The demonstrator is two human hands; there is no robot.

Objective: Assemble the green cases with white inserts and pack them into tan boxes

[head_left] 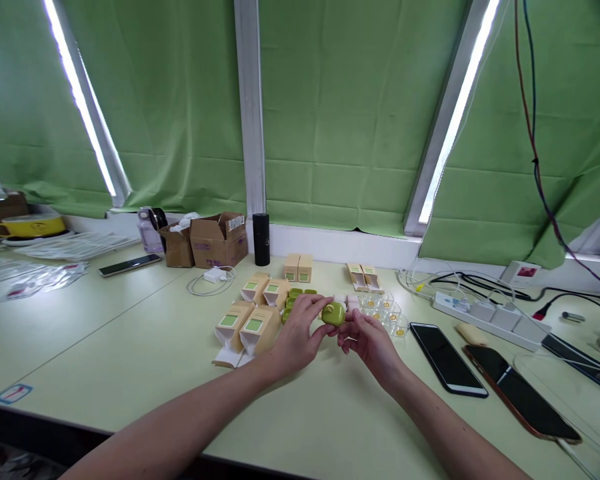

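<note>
A small, glossy green rounded case point(333, 314) is held up over the table between my two hands. My left hand point(300, 333) pinches its left side with thumb and fingers. On the right side, my right hand point(369, 339) grips it with its fingertips. Several more green cases point(294, 294) stand just behind my left hand, partly hidden by it. Close by on the left are several kraft boxes point(260, 328) with green labels, the nearer ones with flaps open. Clear plastic pieces with yellow dots point(380, 307) and a few pinkish pieces point(352, 301) lie behind my right hand.
Two closed kraft boxes point(298, 268) and two more boxes point(364, 277) stand farther back. A black cylinder point(261, 240) and cardboard cartons point(219, 241) line the wall. At right lie a white-edged phone point(448, 359), a brown-cased phone point(523, 392) and a power strip point(490, 321) with cables.
</note>
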